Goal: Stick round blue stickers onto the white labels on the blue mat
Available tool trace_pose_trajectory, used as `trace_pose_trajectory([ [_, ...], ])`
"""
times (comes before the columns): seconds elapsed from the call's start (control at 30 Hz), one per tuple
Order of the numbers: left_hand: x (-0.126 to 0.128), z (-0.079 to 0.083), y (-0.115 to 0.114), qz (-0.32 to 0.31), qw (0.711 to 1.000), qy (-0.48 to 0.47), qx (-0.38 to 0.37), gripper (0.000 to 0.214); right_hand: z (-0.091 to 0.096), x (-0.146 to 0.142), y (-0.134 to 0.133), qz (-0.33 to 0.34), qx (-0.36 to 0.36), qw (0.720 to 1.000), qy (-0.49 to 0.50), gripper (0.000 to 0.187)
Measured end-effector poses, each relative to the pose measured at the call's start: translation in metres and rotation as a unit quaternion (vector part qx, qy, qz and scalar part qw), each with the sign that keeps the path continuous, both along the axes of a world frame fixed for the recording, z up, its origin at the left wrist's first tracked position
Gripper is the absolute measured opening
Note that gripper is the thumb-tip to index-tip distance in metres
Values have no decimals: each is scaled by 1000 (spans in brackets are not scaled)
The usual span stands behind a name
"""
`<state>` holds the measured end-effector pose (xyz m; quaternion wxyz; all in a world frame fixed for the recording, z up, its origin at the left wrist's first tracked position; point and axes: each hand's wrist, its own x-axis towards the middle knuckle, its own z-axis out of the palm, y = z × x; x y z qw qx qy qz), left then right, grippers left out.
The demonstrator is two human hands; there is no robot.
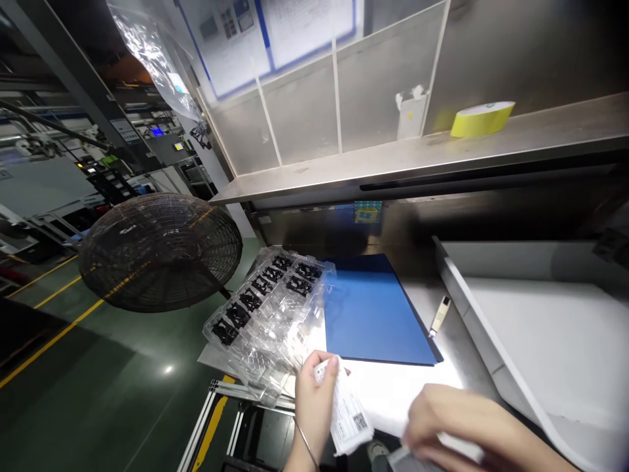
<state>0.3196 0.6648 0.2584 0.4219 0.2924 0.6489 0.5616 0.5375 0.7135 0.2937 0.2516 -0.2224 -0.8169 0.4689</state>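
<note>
My left hand [313,400] is closed on a white printed label with a small square code [348,416], held upright near the bench's front edge. My right hand [452,423] is blurred by motion at the lower right, lying over a white sheet [393,387] and what looks like another white piece; its fingers are smeared. Just left of my left hand lies a stack of clear plastic blister trays [268,308] holding several small black parts. A blue mat [371,311] lies on the bench beyond my hands.
A small white pen-like tool [439,315] lies right of the blue mat. A large white tray [540,328] stands at the right. On the shelf above sit a yellow tape roll [481,118] and a white box [410,113]. A black wire fan [160,250] stands at the left.
</note>
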Motion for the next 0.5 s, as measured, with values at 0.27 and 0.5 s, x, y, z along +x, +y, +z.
trace_pose_trajectory([
  [0.27, 25, 11, -10, -48, 986, -158, -7, 54, -7, -53, 23, -83, -47, 995, -25, 16],
  [0.5, 24, 4, -7, -48, 981, -188, 25, 43, -29, -58, 16, -101, -98, 990, 20, 35],
])
